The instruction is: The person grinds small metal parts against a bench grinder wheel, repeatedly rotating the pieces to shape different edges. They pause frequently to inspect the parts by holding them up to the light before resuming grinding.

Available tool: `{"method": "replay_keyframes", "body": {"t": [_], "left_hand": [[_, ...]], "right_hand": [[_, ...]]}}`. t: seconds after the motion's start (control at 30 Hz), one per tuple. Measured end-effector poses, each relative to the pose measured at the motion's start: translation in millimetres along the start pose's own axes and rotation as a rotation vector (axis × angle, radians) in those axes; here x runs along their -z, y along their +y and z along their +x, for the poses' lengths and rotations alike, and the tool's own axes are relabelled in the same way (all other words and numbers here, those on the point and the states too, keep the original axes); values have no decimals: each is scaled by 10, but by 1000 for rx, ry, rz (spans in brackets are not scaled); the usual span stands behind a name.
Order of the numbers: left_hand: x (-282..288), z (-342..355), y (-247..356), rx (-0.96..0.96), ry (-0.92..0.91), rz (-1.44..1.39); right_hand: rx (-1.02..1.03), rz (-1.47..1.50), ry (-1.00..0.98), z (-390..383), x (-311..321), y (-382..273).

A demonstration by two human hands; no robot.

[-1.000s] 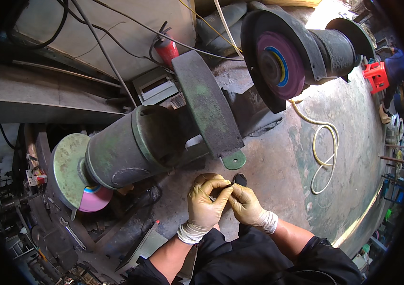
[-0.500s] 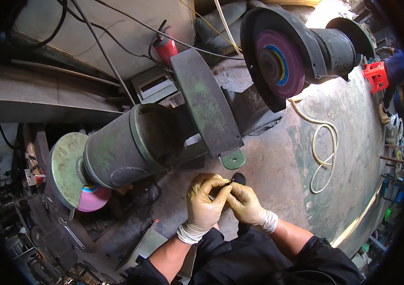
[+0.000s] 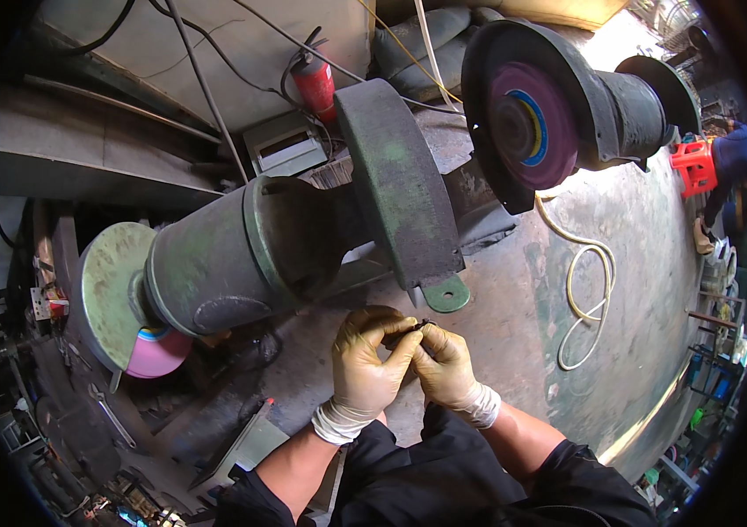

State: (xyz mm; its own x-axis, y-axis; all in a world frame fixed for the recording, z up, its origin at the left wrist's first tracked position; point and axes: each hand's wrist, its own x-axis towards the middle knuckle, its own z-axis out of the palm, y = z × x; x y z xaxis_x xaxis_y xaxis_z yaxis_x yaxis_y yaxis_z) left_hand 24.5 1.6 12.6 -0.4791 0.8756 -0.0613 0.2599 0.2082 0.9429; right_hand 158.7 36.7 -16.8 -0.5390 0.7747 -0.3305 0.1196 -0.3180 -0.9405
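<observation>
My left hand [image 3: 368, 364] and my right hand [image 3: 449, 364], both in pale yellowish gloves, meet fingertip to fingertip in front of a bench grinder [image 3: 206, 255]. Between the pinched fingers is a small dark piece [image 3: 422, 324], mostly covered, so its kind does not show. Just beyond the fingertips sits the green metal tab [image 3: 446, 295] under the grinder's dark wheel guard [image 3: 402, 176]. At the grinder's left end, a pink grinding wheel [image 3: 159, 354] shows below its round green cover [image 3: 114, 294].
Another grinder with a purple wheel [image 3: 532, 127] stands far right. A pale hose [image 3: 602, 255] lies coiled on the floor. A red fire extinguisher [image 3: 314, 86] stands behind the machine. A wrench [image 3: 112, 415] lies at left. A person [image 3: 736, 156] is by a red stool [image 3: 694, 168].
My hands have shifted slightly left and up, still pinched together. The view has moved a little. The black thing seen behind my fingers earlier no longer shows there.
</observation>
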Motion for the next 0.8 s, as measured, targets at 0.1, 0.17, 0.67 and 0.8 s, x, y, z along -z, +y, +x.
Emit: {"method": "replay_keyframes", "body": {"t": [0.1, 0.17, 0.67, 0.8], "left_hand": [[-13, 36, 24, -10, -10, 29], [-2, 50, 21, -3, -5, 28], [19, 128, 41, -11, 10, 16], [24, 142, 37, -7, 1, 25]], "right_hand": [[19, 17, 22, 16, 0, 22], [30, 49, 35, 45, -41, -43], [-10, 199, 68, 72, -111, 25], [-21, 167, 79, 74, -109, 39]]}}
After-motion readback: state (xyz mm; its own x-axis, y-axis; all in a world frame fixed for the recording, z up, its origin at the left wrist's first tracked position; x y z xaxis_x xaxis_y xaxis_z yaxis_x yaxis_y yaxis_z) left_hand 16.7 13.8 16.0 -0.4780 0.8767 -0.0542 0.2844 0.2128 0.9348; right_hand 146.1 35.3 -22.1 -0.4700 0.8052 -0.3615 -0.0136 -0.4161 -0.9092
